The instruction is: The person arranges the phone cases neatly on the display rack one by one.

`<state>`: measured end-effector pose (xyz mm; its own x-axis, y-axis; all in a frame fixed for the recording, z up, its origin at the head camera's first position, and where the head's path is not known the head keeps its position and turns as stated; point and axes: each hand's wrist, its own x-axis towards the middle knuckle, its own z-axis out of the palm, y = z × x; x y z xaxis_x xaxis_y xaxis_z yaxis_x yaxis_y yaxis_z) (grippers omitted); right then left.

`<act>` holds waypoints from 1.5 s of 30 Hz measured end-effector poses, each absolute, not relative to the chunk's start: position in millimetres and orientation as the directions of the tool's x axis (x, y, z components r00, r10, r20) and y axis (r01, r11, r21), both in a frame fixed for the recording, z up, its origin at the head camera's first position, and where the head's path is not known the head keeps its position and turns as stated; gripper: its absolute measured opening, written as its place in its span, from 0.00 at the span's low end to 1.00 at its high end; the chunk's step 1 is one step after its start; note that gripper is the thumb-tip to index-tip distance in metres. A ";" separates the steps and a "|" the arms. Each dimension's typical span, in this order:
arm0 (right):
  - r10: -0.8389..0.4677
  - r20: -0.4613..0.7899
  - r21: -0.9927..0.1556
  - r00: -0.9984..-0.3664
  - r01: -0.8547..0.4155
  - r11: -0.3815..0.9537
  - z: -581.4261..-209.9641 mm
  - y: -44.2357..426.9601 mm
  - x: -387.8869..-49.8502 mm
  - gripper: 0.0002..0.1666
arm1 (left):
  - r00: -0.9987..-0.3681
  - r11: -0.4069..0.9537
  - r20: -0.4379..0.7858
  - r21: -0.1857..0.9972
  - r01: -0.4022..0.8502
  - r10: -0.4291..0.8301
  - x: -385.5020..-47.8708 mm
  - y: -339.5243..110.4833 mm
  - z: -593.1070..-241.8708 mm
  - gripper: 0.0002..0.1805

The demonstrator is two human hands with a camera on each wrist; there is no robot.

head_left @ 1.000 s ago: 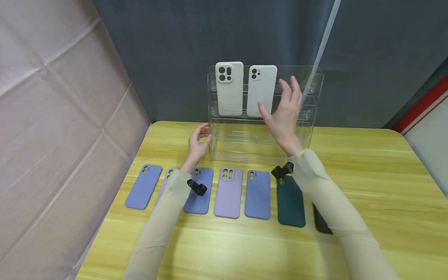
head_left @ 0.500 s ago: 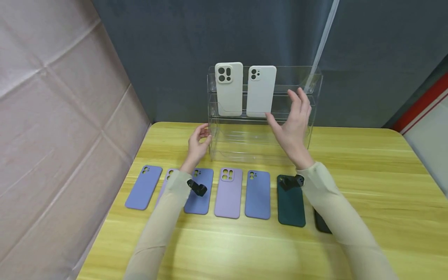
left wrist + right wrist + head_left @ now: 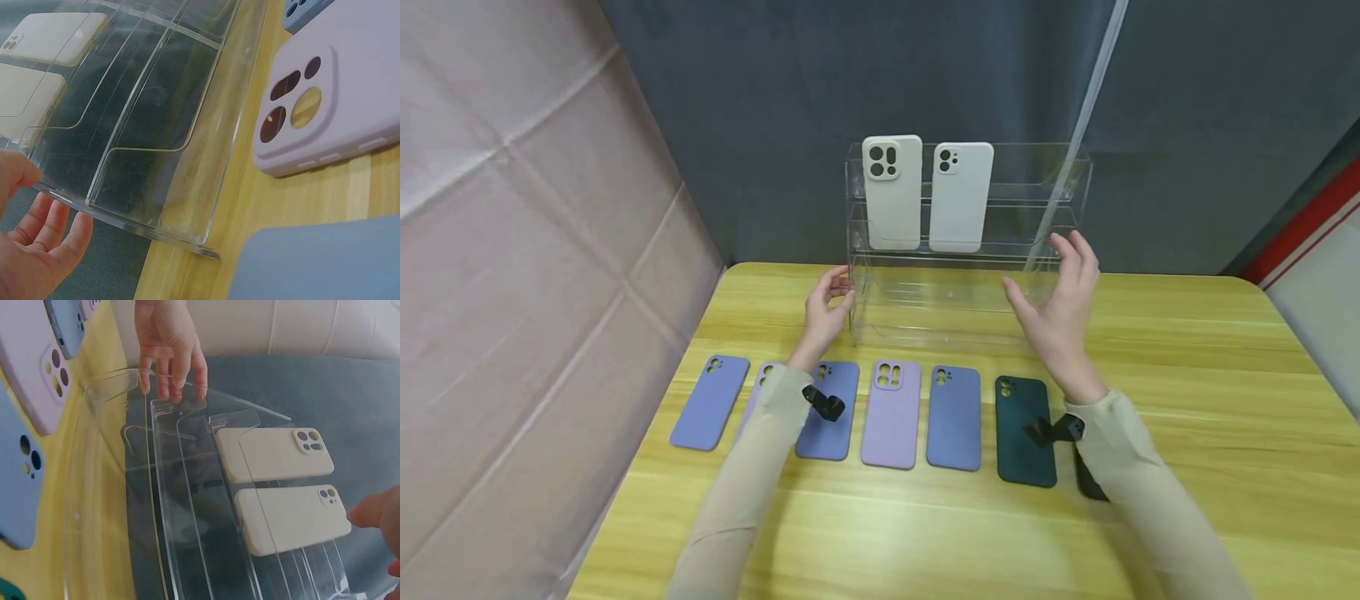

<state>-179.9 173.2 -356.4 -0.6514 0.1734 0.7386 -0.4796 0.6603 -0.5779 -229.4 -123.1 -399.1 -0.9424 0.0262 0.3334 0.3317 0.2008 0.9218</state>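
A clear acrylic tiered display stand [image 3: 940, 321] stands at the back of the table. Two off-white phone cases lean upright side by side on its upper tier: one with a large camera block [image 3: 892, 212], one with small camera holes [image 3: 958, 208]. My left hand [image 3: 826, 310] rests its fingertips against the stand's left side panel. Near the stand's right side, my right hand [image 3: 1063, 321] is raised with thumb and fingers spread and nothing between them. In the right wrist view, only part of that hand [image 3: 381, 522] shows at the right edge.
Phone cases lie in a row before the stand: blue [image 3: 709, 404], lilac mostly under the left sleeve, blue [image 3: 827, 437], lilac [image 3: 891, 425], blue [image 3: 953, 429], dark green [image 3: 1022, 462] and black [image 3: 1088, 479], partly hidden by the right sleeve. A dark curtain [image 3: 775, 125] hangs behind.
My right hand has moved away from the small-holed white case, rightward and down to the stand's right side. The left hand has kept its place at the left panel.
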 end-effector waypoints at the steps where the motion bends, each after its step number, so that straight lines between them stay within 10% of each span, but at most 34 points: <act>1: 0.173 0.732 -0.581 -0.659 -0.472 0.663 -358.9 176.7 -177.6 0.39 | -0.942 0.201 0.334 0.921 0.333 0.027 -229.3 -122.9 -399.4 0.21; 45: 0.166 0.248 -0.572 -0.954 -0.006 0.820 -455.6 257.4 -113.1 0.48 | -0.936 0.179 0.353 0.920 0.350 0.018 -230.7 -122.2 -402.4 0.22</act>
<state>-113.1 257.4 -455.6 -0.9544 0.1661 0.2483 -0.0062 0.8201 -0.5722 -230.7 -122.2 -402.4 -0.9356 0.0175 0.3525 0.3498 0.1788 0.9196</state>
